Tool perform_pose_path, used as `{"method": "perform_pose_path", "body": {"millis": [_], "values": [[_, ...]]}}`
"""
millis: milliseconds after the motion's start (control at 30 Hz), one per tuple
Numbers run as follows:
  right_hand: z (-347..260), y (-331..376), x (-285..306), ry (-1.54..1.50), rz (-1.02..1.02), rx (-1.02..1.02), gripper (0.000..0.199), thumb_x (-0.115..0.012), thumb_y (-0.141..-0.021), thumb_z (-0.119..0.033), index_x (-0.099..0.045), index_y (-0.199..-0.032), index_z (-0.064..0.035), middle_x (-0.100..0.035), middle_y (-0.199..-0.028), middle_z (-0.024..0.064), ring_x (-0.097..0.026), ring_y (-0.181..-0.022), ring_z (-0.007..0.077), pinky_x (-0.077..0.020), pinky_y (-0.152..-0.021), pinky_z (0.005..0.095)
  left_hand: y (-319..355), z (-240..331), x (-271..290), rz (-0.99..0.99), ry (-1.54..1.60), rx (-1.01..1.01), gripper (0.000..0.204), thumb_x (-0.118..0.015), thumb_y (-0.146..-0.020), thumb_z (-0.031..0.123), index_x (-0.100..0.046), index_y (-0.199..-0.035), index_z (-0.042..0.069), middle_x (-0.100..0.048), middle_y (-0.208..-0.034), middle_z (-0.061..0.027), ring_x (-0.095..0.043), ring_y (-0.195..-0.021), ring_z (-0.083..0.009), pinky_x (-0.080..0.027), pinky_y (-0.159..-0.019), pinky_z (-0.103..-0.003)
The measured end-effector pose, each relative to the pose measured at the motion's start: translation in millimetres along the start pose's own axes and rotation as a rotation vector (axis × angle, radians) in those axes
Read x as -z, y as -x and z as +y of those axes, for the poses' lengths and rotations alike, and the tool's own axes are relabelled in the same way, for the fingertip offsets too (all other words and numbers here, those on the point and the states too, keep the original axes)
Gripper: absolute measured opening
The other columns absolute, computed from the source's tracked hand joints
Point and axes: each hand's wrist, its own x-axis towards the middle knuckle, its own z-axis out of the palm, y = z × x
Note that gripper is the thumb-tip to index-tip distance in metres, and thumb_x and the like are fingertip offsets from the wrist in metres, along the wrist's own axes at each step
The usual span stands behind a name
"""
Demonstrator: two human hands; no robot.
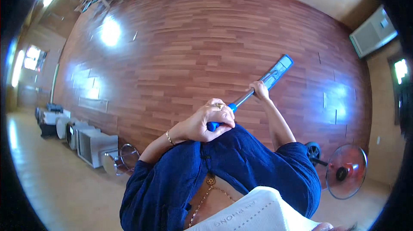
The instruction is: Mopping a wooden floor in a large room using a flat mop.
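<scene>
Past edges of mop head, wide floor

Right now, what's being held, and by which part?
A flat mop: the left hand grips the blue handle end, the right hand the metal pole near the blue head.

Looks like smooth, shiny metal along the flat mop's pole, glossy plastic on its blue handle end, glossy wood planking across the floor, matt woven cloth in the navy top, matt papery fabric in the face mask, and polished metal in the necklace.
</scene>
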Motion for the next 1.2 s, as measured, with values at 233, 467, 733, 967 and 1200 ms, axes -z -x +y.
{"method": "perform_pose_path", "body": {"millis": [233, 467, 733, 967, 1200], "values": [[-133, -67, -32, -0.298, -0.183, 0.261, 0.017, -0.070, -0.072, -0.022, -0.056, -0.074, -0.0127, -0.062, -0.078, 0.0122, -0.059, -0.081, 0.0362, -0.0461, -0.071, 0.0466, 43, 58, 20, 0.347, -0.378, -0.003, 0.014, -0.067, -0.071, -0.001, -0.063, -0.080, 0.009, -0.066, -0.076, -0.0052, -0.064, -0.072, -0.0207, -0.044, -0.078, -0.036], [-258, -69, -75, -0.457, -0.344, 0.459, 0.039, -0.076, -0.072, -0.042, -0.059, -0.084, -0.0094, -0.063, -0.076, 0.0107, -0.063, -0.077, 0.0307, -0.0481, -0.067, 0.0408, 85, 103, 15, 0.500, -0.675, 0.028, 0.017, -0.072, -0.064, 0.007, -0.063, -0.078, 0.007, -0.060, -0.064, -0.0013, -0.062, -0.064, -0.0192, -0.047, -0.074, -0.036], [-341, -45, -130, -0.501, -0.681, 0.809, 0.018, -0.066, -0.073, -0.027, -0.061, -0.079, -0.0108, -0.063, -0.078, 0.0139, -0.062, -0.077, 0.0350, -0.0464, -0.063, 0.0443, 114, 132, -15, 0.606, -0.872, 0.121, 0.023, -0.080, -0.066, 0.020, -0.064, -0.078, 0.009, -0.059, -0.066, -0.0015, -0.060, -0.060, -0.0179, -0.048, -0.069, -0.033], [-359, -25, -138, -0.449, -0.777, 0.953, 0.015, -0.067, -0.071, -0.021, -0.063, -0.081, -0.0114, -0.064, -0.080, 0.0125, -0.062, -0.079, 0.0352, -0.0479, -0.065, 0.0428, 116, 143, -31, 0.676, -0.983, 0.180, 0.033, -0.084, -0.064, 0.033, -0.063, -0.075, 0.011, -0.060, -0.066, 0.0003, -0.060, -0.061, -0.0171, -0.049, -0.070, -0.033], [-343, -25, -112, -0.295, -0.698, 0.969, 0.009, -0.061, -0.067, -0.015, -0.062, -0.075, -0.0126, -0.064, -0.078, 0.0119, -0.062, -0.079, 0.0344, -0.0479, -0.062, 0.0460, 129, 142, -43, 0.796, -0.924, 0.176, 0.043, -0.077, -0.070, 0.048, -0.066, -0.070, 0.007, -0.065, -0.064, -0.0039, -0.066, -0.061, -0.0187, -0.050, -0.070, -0.036]]}}
